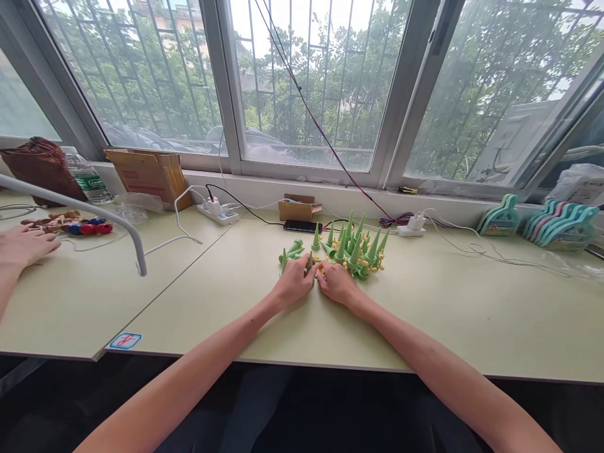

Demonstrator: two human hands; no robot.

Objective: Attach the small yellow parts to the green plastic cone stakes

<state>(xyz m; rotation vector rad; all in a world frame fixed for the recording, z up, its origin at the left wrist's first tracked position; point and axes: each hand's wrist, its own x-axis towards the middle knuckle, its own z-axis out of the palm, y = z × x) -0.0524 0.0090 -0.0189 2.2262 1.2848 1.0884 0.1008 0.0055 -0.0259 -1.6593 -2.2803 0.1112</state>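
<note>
My left hand (296, 280) is closed around a small green cone (310, 261), whose tip sticks up past the fingers. Close beside it, almost touching, my right hand (337, 282) is closed with its fingertips pinched; whatever lies between them is too small to make out, though tiny yellow pieces show by the fingers. Just beyond my right hand stands a cluster of upright green cones (355, 258), with small yellow pieces (375, 261) around their lower parts. Several more green cones (295, 248) lie on their sides beyond my left hand.
A black phone (302, 226) and an open cardboard box (299, 209) lie behind the cones. Power strips (218, 212) with cables run along the window side. Teal hangers (561, 226) stand at right. Another person's hand (28, 244) rests at left, near a white curved bar (94, 204).
</note>
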